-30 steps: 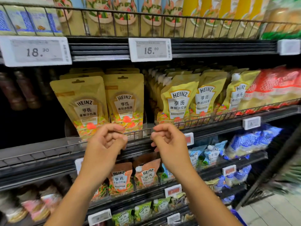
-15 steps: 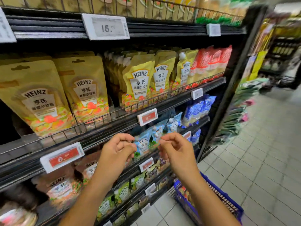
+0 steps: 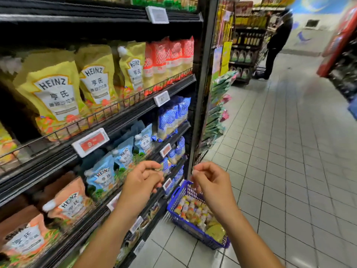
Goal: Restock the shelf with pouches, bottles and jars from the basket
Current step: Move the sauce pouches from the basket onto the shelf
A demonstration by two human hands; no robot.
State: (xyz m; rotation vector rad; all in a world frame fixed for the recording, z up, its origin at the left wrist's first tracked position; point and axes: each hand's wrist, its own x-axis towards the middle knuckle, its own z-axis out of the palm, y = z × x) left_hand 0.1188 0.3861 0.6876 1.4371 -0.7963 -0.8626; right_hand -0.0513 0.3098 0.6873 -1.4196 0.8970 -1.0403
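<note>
- Blue plastic lattice basket [image 3: 190, 228]: stood on the pale tiled floor [image 3: 289, 171], just beside the foot of the black metal shelf unit [image 3: 201, 93], low between the two hands.
- Carried a packed row of small jars or bottles with yellow-orange labels [image 3: 193, 209], too blurred to tell which, plus a yellow-green pouch [image 3: 216, 232] at the near end.
- Left hand [image 3: 143, 180]: hovered in front of the lower shelves, fingers curled in toward the palm, thumb against the forefinger, gripping nothing visible.
- Right hand [image 3: 210, 182]: hovered apart from the left, overlapping the basket's far rim in view, fingers likewise curled in and holding nothing visible.
- Yellow Heinz stand-up pouches [image 3: 52, 93]: stood upright behind a wire rail, with red-and-white net-printed bags [image 3: 170, 55] to their right.
- Light-blue Heinz spouted pouches [image 3: 123, 153]: filled the shelf below, beside blue-and-white net-printed bags [image 3: 170, 117].
- Orange Heinz pouches [image 3: 69, 204]: sat one shelf lower, toward the left.
- Red-faced price tag [image 3: 90, 142]: clipped to the shelf edge under the yellow pouches.
- Person in dark clothes [image 3: 278, 39]: stood far down the aisle, near another shelf.
</note>
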